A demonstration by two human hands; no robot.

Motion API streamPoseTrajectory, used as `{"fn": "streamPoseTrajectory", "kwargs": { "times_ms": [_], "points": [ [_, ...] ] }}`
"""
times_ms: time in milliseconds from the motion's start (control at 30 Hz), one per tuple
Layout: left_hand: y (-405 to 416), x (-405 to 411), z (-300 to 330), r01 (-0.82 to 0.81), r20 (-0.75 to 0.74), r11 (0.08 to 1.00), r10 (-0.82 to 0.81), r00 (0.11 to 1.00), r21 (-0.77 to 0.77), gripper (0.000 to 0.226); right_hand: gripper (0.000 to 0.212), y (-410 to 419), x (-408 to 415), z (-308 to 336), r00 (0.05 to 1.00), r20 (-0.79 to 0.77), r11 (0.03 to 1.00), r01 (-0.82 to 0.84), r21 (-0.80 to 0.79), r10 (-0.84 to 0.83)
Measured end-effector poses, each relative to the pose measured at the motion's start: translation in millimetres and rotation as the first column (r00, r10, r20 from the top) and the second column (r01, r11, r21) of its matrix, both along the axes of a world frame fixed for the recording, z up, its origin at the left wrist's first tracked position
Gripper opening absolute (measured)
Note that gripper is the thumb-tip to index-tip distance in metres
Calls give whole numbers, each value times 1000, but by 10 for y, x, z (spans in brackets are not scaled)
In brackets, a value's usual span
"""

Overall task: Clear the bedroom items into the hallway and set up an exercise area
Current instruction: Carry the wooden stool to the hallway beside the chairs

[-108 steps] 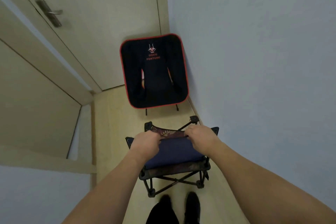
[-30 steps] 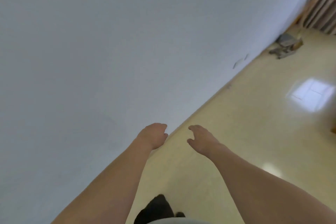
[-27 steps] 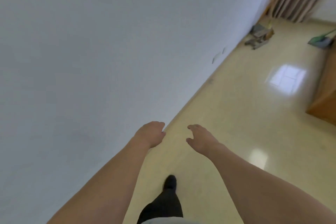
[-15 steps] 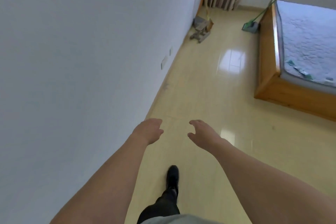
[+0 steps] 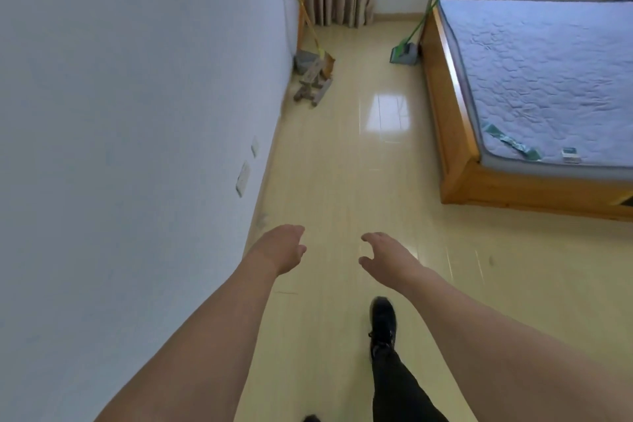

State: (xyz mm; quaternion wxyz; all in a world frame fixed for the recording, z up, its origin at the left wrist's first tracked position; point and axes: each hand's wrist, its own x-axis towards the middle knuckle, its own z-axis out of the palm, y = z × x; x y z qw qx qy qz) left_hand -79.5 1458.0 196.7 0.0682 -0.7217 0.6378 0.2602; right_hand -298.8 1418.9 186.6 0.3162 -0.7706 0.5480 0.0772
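Glossy smooth floor [image 5: 342,181]; wooden bed frame [image 5: 455,147]; quilted cloth mattress [image 5: 548,72].

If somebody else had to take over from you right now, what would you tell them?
Left hand: open, holding nothing.
Right hand: open, holding nothing.
You are walking into the bedroom along the left wall.
Things on the floor: a broom and dustpan with a small stool by the wall, and a green mop leaning at the bed corner.
Done: nothing I can confirm from this view.
Left: carry those out to the hallway, then set up the exercise area.
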Motion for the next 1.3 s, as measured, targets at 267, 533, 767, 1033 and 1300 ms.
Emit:
{"fn": "streamPoseTrajectory", "kwargs": {
  "times_ms": [267, 533, 767, 1033, 1300],
  "points": [
    [-2347, -371, -18, 1, 12, 1000, -1, 1000, -25, 53, 52, -2350, -307, -69, 999, 32, 999, 16, -34, -15],
    [-4264, -436, 257, -23, 2, 998, 23, 1000, -60, 52, 52, -4361, -382, 274, 999, 32, 998, -3, -67, 5],
    [-6185, -67, -3, -58, -2, 997, 58, 998, -48, 52, 53, -6297, -24, 117, 999, 30, 998, -36, -61, 38],
    [-8520, 427, -7, -104, -25, 993, 102, 994, -63, 49, 51, -8629, 387, 263, 999, -33, 996, -37, -77, 35],
    [-10631, 589, 7, -91, -51, 995, 89, 995, -32, 50, 51, -10658, 609, 184, 1000, -7, 999, -8, -46, 8]
  ]
}}
